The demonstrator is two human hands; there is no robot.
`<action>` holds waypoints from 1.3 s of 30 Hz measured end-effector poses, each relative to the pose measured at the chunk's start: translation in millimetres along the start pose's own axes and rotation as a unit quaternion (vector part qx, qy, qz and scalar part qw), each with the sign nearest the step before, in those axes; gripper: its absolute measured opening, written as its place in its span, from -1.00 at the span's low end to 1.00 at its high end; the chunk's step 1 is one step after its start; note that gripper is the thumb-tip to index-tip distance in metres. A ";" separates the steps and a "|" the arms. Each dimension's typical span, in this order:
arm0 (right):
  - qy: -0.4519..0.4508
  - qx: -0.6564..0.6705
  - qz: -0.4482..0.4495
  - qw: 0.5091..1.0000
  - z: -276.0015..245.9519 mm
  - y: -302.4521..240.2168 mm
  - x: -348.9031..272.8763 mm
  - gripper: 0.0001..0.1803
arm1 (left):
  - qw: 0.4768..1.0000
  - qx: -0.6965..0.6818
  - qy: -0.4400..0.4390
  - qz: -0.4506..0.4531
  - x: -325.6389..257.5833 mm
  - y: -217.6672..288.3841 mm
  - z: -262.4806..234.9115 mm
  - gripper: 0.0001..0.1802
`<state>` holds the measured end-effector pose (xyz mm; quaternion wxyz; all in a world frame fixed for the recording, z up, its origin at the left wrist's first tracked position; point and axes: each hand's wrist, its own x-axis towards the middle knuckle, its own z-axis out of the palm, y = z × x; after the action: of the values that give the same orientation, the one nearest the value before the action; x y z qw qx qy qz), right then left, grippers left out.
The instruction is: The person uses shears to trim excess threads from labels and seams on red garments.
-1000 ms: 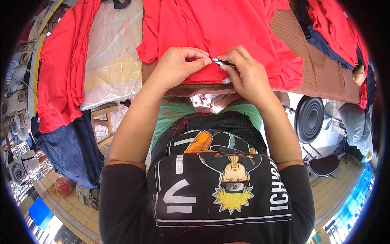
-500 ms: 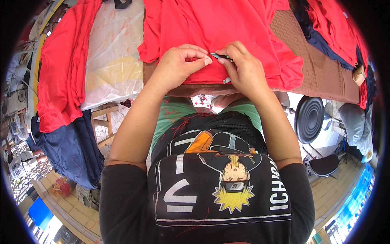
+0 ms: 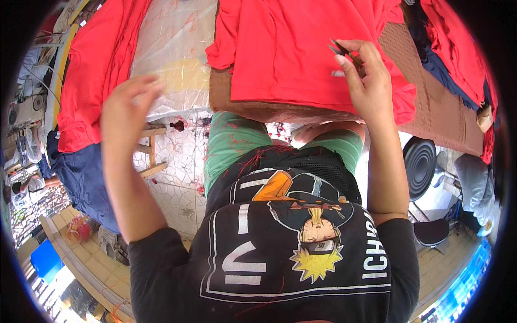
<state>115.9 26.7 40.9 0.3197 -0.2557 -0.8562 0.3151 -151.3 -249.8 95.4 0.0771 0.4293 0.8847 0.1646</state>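
A red garment [image 3: 291,48] lies spread on a brown padded table [image 3: 431,107] in front of me. My right hand [image 3: 363,75] rests over the garment's right part and pinches a small dark thread clipper [image 3: 340,49], its tips pointing up-left. My left hand [image 3: 126,107] is lifted off the garment, out to the left over a clear plastic sheet [image 3: 172,54], blurred, fingers loosely apart and holding nothing. Red thread scraps cling to my green trousers [image 3: 237,142] and black printed shirt.
More red cloth [image 3: 91,75] and a navy piece [image 3: 81,177] hang at the left. Red and navy garments [image 3: 458,54] are piled at the right. A black round fan [image 3: 420,167] and a stool [image 3: 431,234] stand at the lower right on the tiled floor.
My left hand has let go of the garment and swung out to the left. My right hand with the clipper has moved up and to the right.
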 end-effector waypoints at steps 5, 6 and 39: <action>-0.043 0.017 0.025 0.999 -8.6 -1.9 -16.3 -0.75 | 0.953 -0.136 0.031 0.268 14.3 91.9 92.5 -0.76; -0.044 0.019 0.019 0.999 -5.5 7.7 -21.1 -0.74 | 0.944 -0.140 0.042 0.296 11.7 104.0 107.0 -0.74; -0.214 0.081 0.184 0.956 -76.5 31.9 -2.3 -0.73 | 0.763 -0.640 0.070 0.049 28.6 70.2 94.7 -0.80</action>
<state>179.2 75.4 63.3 0.0848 -0.3085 -0.8144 0.4841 -91.2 -165.4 32.2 0.2641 0.3102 0.5543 0.7258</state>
